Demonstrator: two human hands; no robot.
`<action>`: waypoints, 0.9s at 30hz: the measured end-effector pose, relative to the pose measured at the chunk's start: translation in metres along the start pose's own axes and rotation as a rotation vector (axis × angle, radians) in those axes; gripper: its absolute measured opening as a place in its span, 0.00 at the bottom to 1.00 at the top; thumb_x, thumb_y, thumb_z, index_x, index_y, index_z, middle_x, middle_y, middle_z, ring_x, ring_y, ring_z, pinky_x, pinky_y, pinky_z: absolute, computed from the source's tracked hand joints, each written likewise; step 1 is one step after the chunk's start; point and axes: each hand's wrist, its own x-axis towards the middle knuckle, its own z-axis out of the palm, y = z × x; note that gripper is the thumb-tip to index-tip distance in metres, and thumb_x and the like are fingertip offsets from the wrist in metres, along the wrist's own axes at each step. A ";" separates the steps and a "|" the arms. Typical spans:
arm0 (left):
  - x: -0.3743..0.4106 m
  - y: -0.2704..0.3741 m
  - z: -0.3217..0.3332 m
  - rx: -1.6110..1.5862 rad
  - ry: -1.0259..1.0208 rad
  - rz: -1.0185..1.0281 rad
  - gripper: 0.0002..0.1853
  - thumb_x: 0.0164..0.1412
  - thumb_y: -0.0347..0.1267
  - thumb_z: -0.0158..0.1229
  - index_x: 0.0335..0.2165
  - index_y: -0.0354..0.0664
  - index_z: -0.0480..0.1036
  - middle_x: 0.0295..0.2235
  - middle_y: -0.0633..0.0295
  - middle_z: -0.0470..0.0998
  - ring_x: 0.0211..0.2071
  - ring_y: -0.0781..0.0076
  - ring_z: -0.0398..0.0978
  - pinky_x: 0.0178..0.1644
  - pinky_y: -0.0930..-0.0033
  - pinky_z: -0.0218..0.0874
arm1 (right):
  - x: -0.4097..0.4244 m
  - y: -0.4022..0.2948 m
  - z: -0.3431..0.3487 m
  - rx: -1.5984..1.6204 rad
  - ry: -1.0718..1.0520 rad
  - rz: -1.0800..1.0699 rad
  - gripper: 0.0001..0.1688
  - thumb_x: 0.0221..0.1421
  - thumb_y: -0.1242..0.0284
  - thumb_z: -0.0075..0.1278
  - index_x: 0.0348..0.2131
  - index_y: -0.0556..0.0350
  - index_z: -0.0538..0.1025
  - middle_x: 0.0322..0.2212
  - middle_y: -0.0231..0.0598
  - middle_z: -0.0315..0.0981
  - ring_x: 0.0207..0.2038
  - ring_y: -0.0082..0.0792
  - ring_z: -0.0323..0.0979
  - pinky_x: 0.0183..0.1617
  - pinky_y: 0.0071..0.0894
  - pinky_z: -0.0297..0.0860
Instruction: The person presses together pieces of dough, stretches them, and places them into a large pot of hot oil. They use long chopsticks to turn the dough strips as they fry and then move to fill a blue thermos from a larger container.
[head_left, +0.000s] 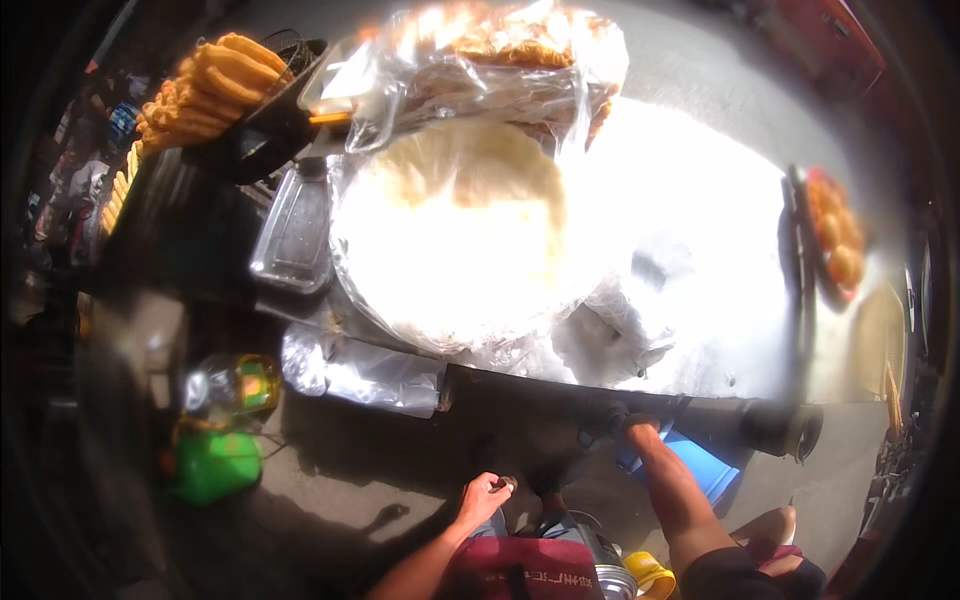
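Observation:
My left hand (484, 497) is in front of the maroon apron (525, 562), its fingers closed around a small brown object (508, 484) that I cannot identify. My right arm reaches forward to the table's front edge, above a blue bin (697, 465). There my right hand (639, 422) falls mostly in dark shade, so its fingers and anything in them are unclear. Before me on the metal table (720, 345) lies a large round pale flatbread or dough (465, 165) on clear plastic, strongly overexposed. Crumpled plastic film (630, 315) lies at its right.
Fried dough sticks (217, 86) are heaped at back left, near a clear plastic tray (294, 232). Bagged browned bread (510, 67) stands behind. Round brown food (834, 225) is at right. A plastic roll (367, 371), oil bottle (232, 384) and green container (217, 465) are at left.

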 end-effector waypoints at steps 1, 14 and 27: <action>0.001 -0.019 0.003 0.036 0.050 0.072 0.18 0.55 0.40 0.72 0.34 0.35 0.78 0.24 0.62 0.80 0.26 0.79 0.75 0.31 0.69 0.67 | -0.015 -0.007 -0.011 0.005 -0.012 0.010 0.16 0.58 0.66 0.59 0.46 0.44 0.87 0.49 0.39 0.84 0.54 0.40 0.80 0.51 0.41 0.76; 0.010 -0.029 -0.001 -0.058 -0.001 0.047 0.19 0.57 0.41 0.71 0.36 0.35 0.78 0.22 0.62 0.79 0.24 0.78 0.75 0.28 0.69 0.64 | -0.062 -0.009 -0.024 0.135 0.041 0.150 0.17 0.58 0.66 0.59 0.46 0.45 0.86 0.50 0.40 0.83 0.54 0.41 0.80 0.51 0.43 0.76; 0.022 -0.061 0.022 -0.054 0.025 0.120 0.17 0.58 0.40 0.70 0.33 0.36 0.77 0.21 0.62 0.77 0.23 0.78 0.74 0.27 0.68 0.63 | -0.060 -0.009 -0.015 0.156 0.059 0.147 0.18 0.57 0.66 0.60 0.47 0.45 0.86 0.51 0.40 0.82 0.55 0.42 0.79 0.51 0.45 0.75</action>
